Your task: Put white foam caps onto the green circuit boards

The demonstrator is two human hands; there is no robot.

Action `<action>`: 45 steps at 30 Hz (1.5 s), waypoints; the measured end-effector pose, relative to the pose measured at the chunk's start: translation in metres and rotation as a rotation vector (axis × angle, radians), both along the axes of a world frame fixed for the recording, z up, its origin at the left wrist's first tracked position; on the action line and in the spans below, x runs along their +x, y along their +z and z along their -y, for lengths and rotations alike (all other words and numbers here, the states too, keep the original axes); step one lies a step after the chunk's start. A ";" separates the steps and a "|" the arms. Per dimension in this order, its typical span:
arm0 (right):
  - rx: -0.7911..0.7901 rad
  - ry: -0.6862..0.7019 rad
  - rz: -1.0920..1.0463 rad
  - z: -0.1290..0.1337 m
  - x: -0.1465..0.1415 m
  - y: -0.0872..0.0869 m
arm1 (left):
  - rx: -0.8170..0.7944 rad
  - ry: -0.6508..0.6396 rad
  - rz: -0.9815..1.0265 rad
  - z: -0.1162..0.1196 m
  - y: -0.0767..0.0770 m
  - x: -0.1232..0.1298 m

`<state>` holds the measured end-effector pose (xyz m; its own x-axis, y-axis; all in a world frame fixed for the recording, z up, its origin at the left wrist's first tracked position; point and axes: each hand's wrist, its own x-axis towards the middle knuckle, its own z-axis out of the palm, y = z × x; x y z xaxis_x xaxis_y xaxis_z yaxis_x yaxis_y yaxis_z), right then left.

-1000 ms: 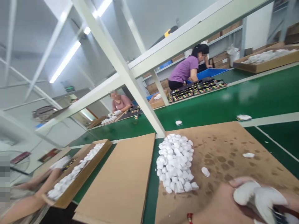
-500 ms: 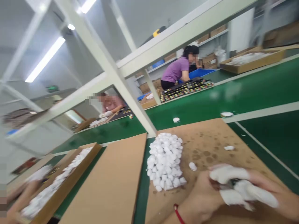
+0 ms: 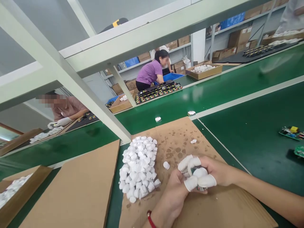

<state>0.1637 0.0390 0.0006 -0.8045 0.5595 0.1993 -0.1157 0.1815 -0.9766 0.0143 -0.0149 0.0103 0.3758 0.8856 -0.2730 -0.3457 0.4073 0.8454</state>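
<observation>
Over the cardboard sheet [image 3: 180, 136], my left hand [image 3: 177, 186], with a red bracelet at the wrist, and my right hand [image 3: 209, 169] are closed together around a small circuit board [image 3: 201, 189]. White finger covers sheathe several fingertips. A white round piece [image 3: 200, 172] lies on the board between my fingers, which hide most of the board. To the left of my hands is a heap of white pieces [image 3: 139, 167], shaped like little caps. One loose white piece [image 3: 166, 165] lies close to my left hand, and another [image 3: 193, 141] sits farther back.
Two circuit boards with white pieces [image 3: 158, 119] [image 3: 191, 113] rest on the green belt [image 3: 147, 110]. More boards [image 3: 292, 132] lie at the right. A slanted metal post [image 3: 95, 104] stands beyond the heap. Co-workers [image 3: 149, 71] sit across the belt, near boxes of white pieces.
The view has swung right, so boards at the right edge now show. My hands stay together around the circuit board; the white round piece on it is now clearly visible.
</observation>
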 end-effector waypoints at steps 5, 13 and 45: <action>-0.041 0.084 -0.100 0.003 0.001 0.008 | 0.059 -0.053 0.050 0.001 -0.001 -0.003; 0.010 0.231 -0.115 -0.001 0.010 0.016 | 0.105 -0.168 0.014 -0.002 -0.002 -0.014; -0.069 0.222 -0.169 0.002 0.012 0.018 | 0.237 -0.240 -0.061 0.000 0.010 -0.014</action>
